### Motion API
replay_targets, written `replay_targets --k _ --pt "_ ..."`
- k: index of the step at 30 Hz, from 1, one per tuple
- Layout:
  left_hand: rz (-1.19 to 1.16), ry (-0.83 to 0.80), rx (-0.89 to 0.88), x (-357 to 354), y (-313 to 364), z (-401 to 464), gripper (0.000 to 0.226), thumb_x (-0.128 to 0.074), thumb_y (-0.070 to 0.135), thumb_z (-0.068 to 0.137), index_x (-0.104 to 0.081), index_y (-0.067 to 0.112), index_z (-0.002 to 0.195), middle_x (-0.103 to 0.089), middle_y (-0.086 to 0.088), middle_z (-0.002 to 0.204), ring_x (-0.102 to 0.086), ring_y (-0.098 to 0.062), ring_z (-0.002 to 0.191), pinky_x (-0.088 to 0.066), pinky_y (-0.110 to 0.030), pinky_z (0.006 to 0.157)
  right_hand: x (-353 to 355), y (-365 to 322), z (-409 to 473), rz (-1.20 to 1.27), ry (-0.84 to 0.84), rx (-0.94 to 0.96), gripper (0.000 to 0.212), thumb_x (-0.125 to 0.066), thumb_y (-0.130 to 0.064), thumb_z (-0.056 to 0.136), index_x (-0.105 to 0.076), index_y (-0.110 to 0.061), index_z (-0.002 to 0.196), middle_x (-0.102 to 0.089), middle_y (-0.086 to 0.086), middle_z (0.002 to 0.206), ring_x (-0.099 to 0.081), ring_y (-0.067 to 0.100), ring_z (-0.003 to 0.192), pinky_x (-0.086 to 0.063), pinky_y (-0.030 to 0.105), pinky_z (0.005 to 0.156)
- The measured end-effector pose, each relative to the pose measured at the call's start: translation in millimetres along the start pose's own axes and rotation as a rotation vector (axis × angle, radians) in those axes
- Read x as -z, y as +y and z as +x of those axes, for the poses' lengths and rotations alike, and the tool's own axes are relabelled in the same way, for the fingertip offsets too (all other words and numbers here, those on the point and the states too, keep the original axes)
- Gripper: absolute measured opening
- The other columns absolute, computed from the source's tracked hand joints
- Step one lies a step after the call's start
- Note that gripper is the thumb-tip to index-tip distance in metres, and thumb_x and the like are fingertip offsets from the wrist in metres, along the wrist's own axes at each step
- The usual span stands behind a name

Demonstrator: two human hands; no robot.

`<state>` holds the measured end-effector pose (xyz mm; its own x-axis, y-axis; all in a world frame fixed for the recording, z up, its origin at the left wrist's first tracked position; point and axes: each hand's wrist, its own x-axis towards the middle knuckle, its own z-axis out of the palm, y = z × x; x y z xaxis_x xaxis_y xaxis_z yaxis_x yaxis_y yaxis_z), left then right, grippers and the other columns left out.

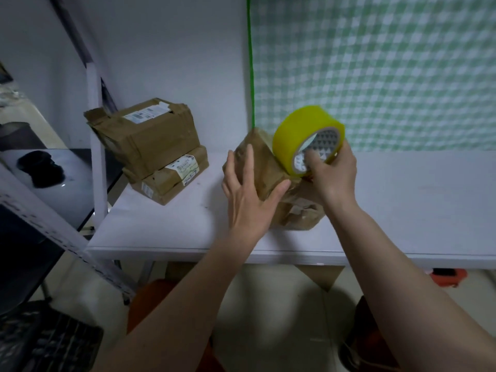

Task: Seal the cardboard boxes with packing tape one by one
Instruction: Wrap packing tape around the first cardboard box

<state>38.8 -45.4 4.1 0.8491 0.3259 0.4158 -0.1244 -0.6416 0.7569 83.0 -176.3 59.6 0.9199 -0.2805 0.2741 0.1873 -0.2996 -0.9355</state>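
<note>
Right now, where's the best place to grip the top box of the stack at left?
I'd take the top box across its two long side faces, coming from above. It lies flat but skewed on the lower box, overhanging it, and its top flap looks torn and loose.

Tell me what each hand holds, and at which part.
The right hand grips the tape roll at its lower rim, thumb in the core. The left hand holds nothing; it rests flat on the box.

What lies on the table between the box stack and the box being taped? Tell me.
Nothing: the head view shows bare white table between the stack of two boxes and the box under the left hand.
</note>
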Motion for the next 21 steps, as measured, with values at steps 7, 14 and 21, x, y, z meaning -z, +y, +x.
replay_targets --k 7,14,21 --pt "-0.017 0.021 0.045 16 -44 -11 0.098 -0.073 0.065 0.06 -0.025 0.042 0.142 -0.013 0.013 0.154 -0.013 -0.015 0.141 -0.023 -0.038 0.116 -37 12 -36 -0.108 -0.136 0.073 0.015 -0.065 -0.024 0.081 -0.053 -0.02 0.089 -0.055 -0.005 0.078 -0.058 0.023 0.084 -0.043 0.033 0.072" --pt "0.129 -0.047 0.204 30 -88 -28 0.098 -0.083 0.048 0.064 -0.037 0.018 0.145 -0.016 -0.006 0.158 -0.009 -0.032 0.144 -0.019 -0.053 0.115 -68 32 -58 -0.27 -0.316 0.047 0.021 -0.061 -0.027 0.086 -0.051 -0.013 0.074 -0.059 0.007 0.076 -0.058 0.032 0.082 -0.041 0.038 0.066" --pt "0.323 -0.198 0.207 31 -95 -21 0.083 -0.064 0.076 0.065 -0.036 0.047 0.137 0.0 0.001 0.161 0.007 -0.025 0.146 -0.007 -0.054 0.115 -49 39 -29 -0.375 -0.239 0.024 0.024 -0.057 -0.027 0.087 -0.059 -0.004 0.082 -0.062 0.02 0.084 -0.058 0.034 0.085 -0.042 0.04 0.071"
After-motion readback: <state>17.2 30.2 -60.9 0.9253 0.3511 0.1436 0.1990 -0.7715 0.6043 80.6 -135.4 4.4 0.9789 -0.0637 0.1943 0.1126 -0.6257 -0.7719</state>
